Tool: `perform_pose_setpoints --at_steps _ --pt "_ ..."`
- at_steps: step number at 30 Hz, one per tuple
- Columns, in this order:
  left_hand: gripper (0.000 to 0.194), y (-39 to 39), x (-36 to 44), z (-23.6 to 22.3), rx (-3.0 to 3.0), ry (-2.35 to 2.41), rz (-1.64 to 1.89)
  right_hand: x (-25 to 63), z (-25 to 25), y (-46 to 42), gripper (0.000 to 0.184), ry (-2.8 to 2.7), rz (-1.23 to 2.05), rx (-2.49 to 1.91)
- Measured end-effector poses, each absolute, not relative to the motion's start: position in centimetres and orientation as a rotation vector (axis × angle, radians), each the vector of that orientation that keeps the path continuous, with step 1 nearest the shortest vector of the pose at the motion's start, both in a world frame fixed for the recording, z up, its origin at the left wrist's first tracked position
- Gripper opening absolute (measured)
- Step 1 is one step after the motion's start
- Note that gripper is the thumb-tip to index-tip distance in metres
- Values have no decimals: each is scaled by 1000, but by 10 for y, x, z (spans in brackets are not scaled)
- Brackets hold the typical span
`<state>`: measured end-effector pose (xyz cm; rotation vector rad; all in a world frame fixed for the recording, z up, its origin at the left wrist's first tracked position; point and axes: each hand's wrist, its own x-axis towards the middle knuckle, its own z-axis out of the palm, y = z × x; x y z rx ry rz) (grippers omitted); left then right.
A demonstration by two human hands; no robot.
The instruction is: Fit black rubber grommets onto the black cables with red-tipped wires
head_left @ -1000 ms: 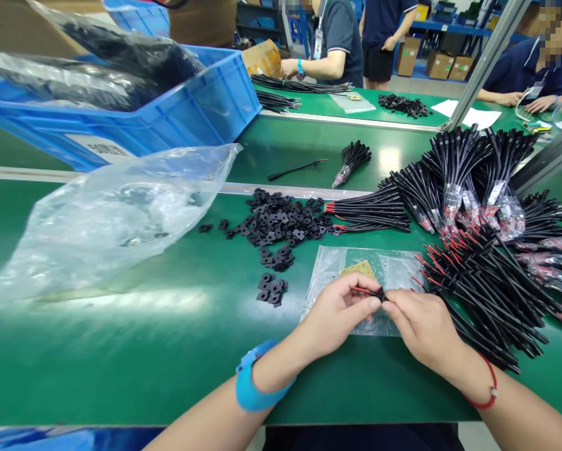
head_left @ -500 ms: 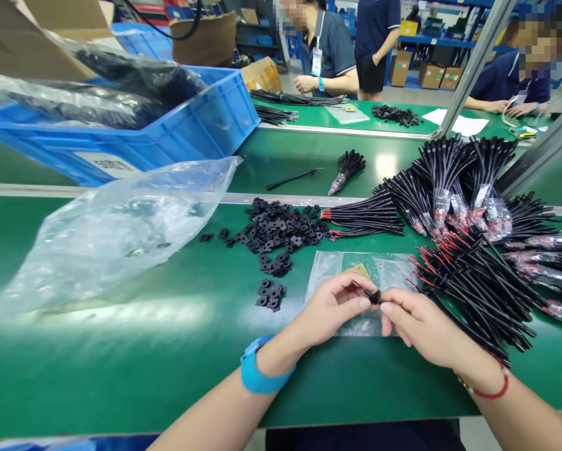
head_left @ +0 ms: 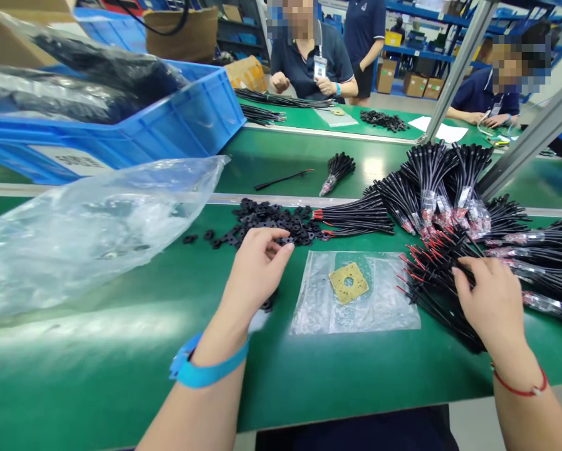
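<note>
My left hand (head_left: 260,266) hovers over the near side of a pile of small black pieces with holes (head_left: 299,233). Its thumb and forefinger are apart, and nothing shows between them. My right hand (head_left: 494,304) reaches over a heap of black cables with red wire ends (head_left: 443,275). Its bent fingers are at the cables with the thumb apart; the fingertips are partly hidden among them. Between the hands, a yellowish square plate with a central hole (head_left: 339,285) lies on a clear flat plastic bag (head_left: 384,313).
A large clear bag (head_left: 97,219) and a blue crate (head_left: 177,131) of wrapped black goods are on the left. Taped cable bundles (head_left: 431,175) stand back right, near a slanted metal post (head_left: 459,75). Across the bench, a co-worker (head_left: 304,62) sits facing me.
My hands have parted from over the clear flat bag, where they held a small black piece together. The left moved left to the pile, the right moved right to the cables.
</note>
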<state>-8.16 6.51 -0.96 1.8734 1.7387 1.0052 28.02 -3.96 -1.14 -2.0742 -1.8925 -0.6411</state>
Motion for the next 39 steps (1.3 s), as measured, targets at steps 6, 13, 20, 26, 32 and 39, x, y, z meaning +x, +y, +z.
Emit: perform_pose_setpoints --at_steps 6,13,20,26,32,39 --pt "19 72 -95 -21 2041 1925 744 211 9 6 22 -2301 -326 -1671" --pt "19 78 -107 -32 2153 2052 600 132 -11 91 23 -2705 -206 -1626" --pt "23 81 -104 -45 2219 2062 562 144 -21 109 19 -2725 -91 -1574" --pt "20 80 -90 -49 2229 2101 512 169 -3 97 27 -2617 36 -1473" --pt "14 78 -90 -43 2236 2124 511 190 32 67 35 -1946 341 -1215" --pt "16 71 -80 -33 2032 1725 793 189 14 12 41 -2318 509 -1461"
